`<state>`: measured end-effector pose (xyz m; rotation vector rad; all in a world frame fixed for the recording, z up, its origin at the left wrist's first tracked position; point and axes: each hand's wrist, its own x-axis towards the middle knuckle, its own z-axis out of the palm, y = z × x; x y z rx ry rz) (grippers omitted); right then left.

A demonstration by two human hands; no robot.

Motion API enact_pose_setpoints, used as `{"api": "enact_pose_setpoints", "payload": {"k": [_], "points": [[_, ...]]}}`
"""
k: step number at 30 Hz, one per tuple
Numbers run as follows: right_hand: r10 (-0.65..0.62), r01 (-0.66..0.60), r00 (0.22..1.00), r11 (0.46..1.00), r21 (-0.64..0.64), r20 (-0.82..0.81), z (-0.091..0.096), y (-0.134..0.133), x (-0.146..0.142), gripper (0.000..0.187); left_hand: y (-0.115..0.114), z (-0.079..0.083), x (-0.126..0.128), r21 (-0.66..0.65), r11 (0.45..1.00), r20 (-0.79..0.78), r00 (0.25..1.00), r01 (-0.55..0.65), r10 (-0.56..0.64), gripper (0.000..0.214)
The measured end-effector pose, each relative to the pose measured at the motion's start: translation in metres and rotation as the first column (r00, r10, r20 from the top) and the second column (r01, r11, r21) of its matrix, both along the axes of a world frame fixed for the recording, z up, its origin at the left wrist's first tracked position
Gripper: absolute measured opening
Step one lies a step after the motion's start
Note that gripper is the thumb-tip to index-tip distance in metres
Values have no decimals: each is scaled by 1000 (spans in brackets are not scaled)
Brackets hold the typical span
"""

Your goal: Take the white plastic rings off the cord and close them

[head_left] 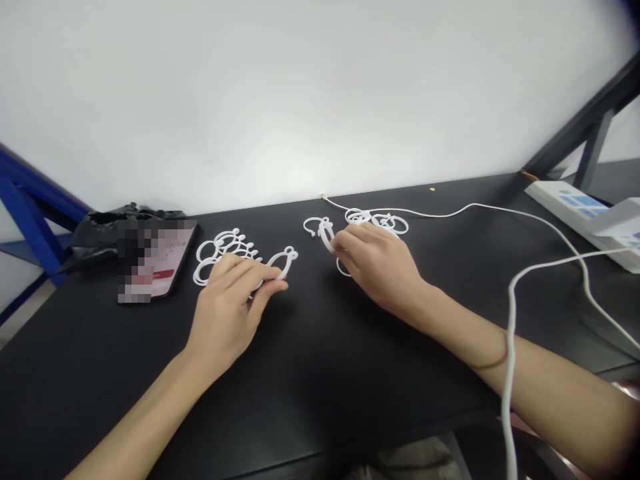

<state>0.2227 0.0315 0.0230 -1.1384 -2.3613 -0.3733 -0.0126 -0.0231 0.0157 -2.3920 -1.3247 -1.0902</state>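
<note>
Between the thumb and fingers of my left hand (225, 307) is a white plastic curtain ring (286, 265) with small eyelets at its top. My right hand (383, 267) pinches another white curtain ring (325, 237), tilted up on its edge; the fingers cover part of it. Beside and partly behind my left hand lies a group of white rings (204, 252), overlapping one another. More loose rings (397, 223) lie behind my right hand, partly hidden by it. One open ring (311, 225) rests just left of the ring in my right hand.
A phone (163, 260) and a crumpled black plastic bag (90, 243) lie at the left of the black table (280, 387). A white cable (511, 333) passes over my right forearm. At the right stands a white and blue box (575, 207). A white wall rises behind.
</note>
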Motion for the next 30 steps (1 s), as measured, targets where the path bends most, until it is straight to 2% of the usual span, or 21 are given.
{"api": "enact_pose_setpoints", "payload": {"k": [4, 8, 10, 12, 14, 17, 19, 25, 30], "points": [[-119, 120, 992, 992, -31, 33, -1, 9, 8, 18, -1, 0, -5, 42, 999, -7, 1000, -14, 15, 7], [-103, 119, 983, 988, -100, 149, -2, 8, 10, 21, -1, 1, -6, 74, 997, -21, 1000, 17, -15, 4], [-83, 97, 988, 990, -102, 132, -1, 4, 6, 27, -1, 1, -4, 78, 996, -29, 999, 42, -40, 5], [-7, 8, 1000, 995, -100, 14, 2, -3, 0, 32, -1, 2, -3, 78, 994, -40, 997, 74, -71, 7], [135, -155, 980, 979, -135, -150, 4, -10, -6, 32, -1, 2, -2, 72, 991, -54, 993, 112, -108, 9], [311, -399, 889, 886, -236, -335, 4, -20, -12, 34, -3, 3, 1, 54, 986, -83, 984, 161, -156, 10], [357, -480, 843, 836, -265, -402, 1, -23, -14, 31, -4, 4, 2, 41, 982, -91, 979, 187, -183, 9], [400, -538, 789, 815, -213, -466, -4, -23, -13, 22, -5, 4, 4, 31, 978, -78, 976, 206, -203, 10], [404, -544, 785, 812, -211, -470, -3, -24, -12, 23, -5, 5, 5, 33, 978, -63, 977, 207, -205, 11]]}}
